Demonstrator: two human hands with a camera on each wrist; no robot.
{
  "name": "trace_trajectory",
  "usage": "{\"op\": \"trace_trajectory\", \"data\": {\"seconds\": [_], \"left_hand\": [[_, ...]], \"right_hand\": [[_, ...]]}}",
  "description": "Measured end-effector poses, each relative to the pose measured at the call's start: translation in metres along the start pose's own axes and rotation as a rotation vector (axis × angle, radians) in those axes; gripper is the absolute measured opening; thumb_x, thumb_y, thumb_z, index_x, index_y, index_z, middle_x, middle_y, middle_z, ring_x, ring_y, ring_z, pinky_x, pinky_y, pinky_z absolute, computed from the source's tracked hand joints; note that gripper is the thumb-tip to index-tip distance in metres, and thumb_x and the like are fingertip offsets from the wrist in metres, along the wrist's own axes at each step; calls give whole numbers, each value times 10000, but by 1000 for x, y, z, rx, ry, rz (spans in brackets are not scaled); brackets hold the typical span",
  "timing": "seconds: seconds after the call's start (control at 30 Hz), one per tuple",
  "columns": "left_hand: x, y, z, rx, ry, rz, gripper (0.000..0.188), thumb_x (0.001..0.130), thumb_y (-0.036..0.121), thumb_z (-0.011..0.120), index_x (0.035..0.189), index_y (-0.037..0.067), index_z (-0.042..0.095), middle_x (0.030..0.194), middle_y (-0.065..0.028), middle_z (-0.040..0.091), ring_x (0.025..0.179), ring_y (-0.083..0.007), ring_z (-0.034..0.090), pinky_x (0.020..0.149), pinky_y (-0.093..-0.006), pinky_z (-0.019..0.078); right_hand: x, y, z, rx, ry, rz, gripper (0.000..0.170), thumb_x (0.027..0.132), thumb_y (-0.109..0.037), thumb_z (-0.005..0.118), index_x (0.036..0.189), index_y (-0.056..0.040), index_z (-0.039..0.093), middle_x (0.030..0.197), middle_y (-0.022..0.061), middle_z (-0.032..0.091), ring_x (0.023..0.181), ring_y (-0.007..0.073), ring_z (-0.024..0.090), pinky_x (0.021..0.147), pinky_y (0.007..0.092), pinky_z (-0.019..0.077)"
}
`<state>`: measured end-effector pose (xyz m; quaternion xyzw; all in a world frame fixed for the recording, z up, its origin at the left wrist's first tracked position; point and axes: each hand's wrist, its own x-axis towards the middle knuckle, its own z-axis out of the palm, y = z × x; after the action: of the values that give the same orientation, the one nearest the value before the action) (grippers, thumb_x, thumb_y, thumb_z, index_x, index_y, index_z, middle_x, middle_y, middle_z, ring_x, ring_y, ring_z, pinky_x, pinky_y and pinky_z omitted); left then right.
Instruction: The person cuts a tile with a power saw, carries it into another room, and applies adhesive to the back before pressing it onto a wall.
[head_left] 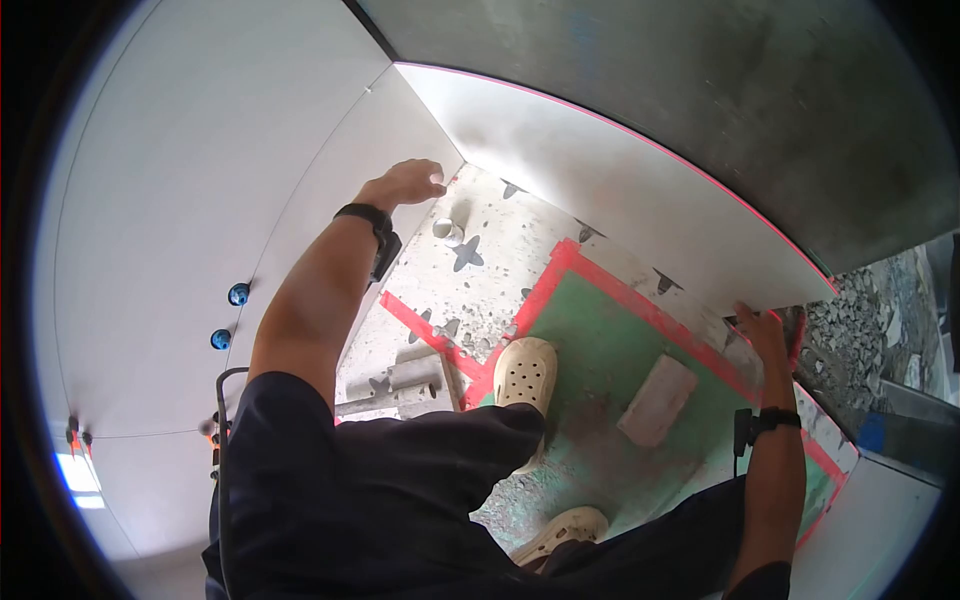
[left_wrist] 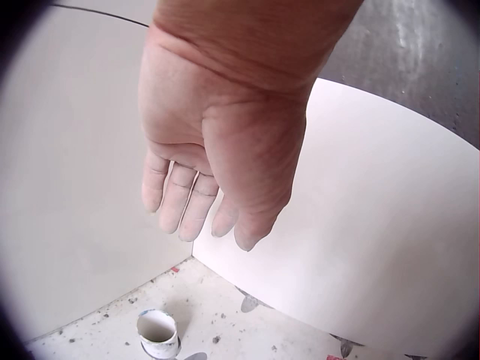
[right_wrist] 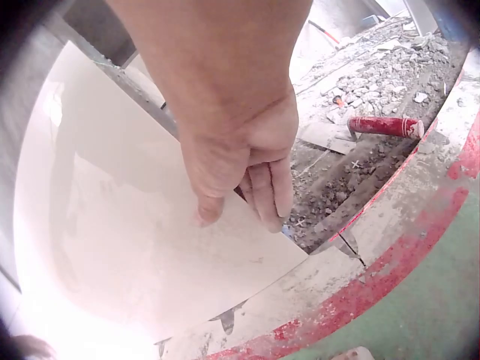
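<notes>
A long white panel (head_left: 600, 180) with a pink line along its top edge stands against a dark grey wall. At its right end, my right hand (head_left: 764, 335) grips the edge. In the right wrist view, the thumb (right_wrist: 210, 210) lies on the white face and the other fingers go behind the edge, partly hidden. My left hand (head_left: 408, 182) is at the left end, in front of the corner where the panel meets a white tiled wall (head_left: 200, 180). Its fingers (left_wrist: 176, 199) hang loosely, with nothing held.
A small white cup-like ring (head_left: 447, 232) stands on the speckled floor below the left hand. Red tape (head_left: 545, 290) borders a green floor area, where a pinkish block (head_left: 657, 400) lies. Rubble (head_left: 865, 315) and a red-handled tool (right_wrist: 386, 127) are beyond the panel's right end.
</notes>
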<state>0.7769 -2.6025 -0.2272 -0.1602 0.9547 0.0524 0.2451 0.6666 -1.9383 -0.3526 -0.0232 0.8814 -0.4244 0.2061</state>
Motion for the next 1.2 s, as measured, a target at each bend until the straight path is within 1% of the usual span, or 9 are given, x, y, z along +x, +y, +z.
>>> {"op": "trace_trajectory", "data": {"seconds": [0.07,0.23,0.27,0.43,0.5,0.6,0.73,0.8,1.2], "left_hand": [[2,-3,3,-6,14,23,399,901,363,647,1196,94,647,1247,-147,645,1209,-329,567,1029,-430,438],[12,-21,16,95,167,179,419,873,355,662,1150,41,654,1143,-209,672,1103,-380,617,959,-480,477],[14,-24,16,40,134,162,422,872,344,673,1154,32,649,1134,-213,670,1090,-382,620,953,-480,480],[5,-15,6,-35,53,153,379,888,300,641,1143,20,648,1125,-223,674,1075,-356,637,944,-441,494],[-1,-8,3,-27,65,119,371,895,290,632,1133,6,648,1146,-219,673,1094,-356,632,959,-437,487],[-8,3,-2,-28,48,79,369,903,284,625,1133,-4,648,1172,-215,670,1113,-355,627,973,-435,481],[-9,3,-5,-17,44,99,365,908,284,627,1134,-2,649,1183,-216,666,1116,-352,628,973,-435,482],[-11,6,-6,-7,42,83,364,912,280,631,1133,-8,646,1185,-217,666,1119,-353,627,973,-435,482],[-6,2,-2,21,52,135,362,903,275,635,1128,-8,647,1169,-223,673,1102,-366,637,954,-437,492]], "right_hand": [[2,5,-2,-40,1,21,564,872,-384,734,1214,46,606,1024,163,699,811,198,700,679,340,558],[16,35,4,-145,39,-154,574,862,-531,673,1208,-72,660,1112,203,700,1081,386,654,896,463,517],[8,14,-2,-371,3,-61,588,856,-544,672,1214,-78,661,1100,202,705,1077,373,660,898,457,518],[2,-2,-7,-342,-40,34,605,830,-575,685,1157,-66,689,1012,197,723,981,365,689,848,441,526],[0,-6,-7,-286,-14,-39,544,855,-503,705,1102,-19,702,870,143,743,827,254,733,765,367,538],[-2,-8,-7,-276,40,-99,558,852,-510,706,1103,-11,698,862,149,739,809,247,734,752,365,536],[-9,-24,-15,-305,0,-48,582,847,-513,710,1115,3,687,866,158,736,804,253,732,752,362,537],[-13,-29,-20,-272,-37,-7,615,829,-590,668,1108,-42,700,909,197,718,902,362,692,809,443,520],[-16,-33,-25,-321,-14,11,602,814,-550,704,1160,-58,688,1050,215,703,995,368,674,856,440,515]]}}
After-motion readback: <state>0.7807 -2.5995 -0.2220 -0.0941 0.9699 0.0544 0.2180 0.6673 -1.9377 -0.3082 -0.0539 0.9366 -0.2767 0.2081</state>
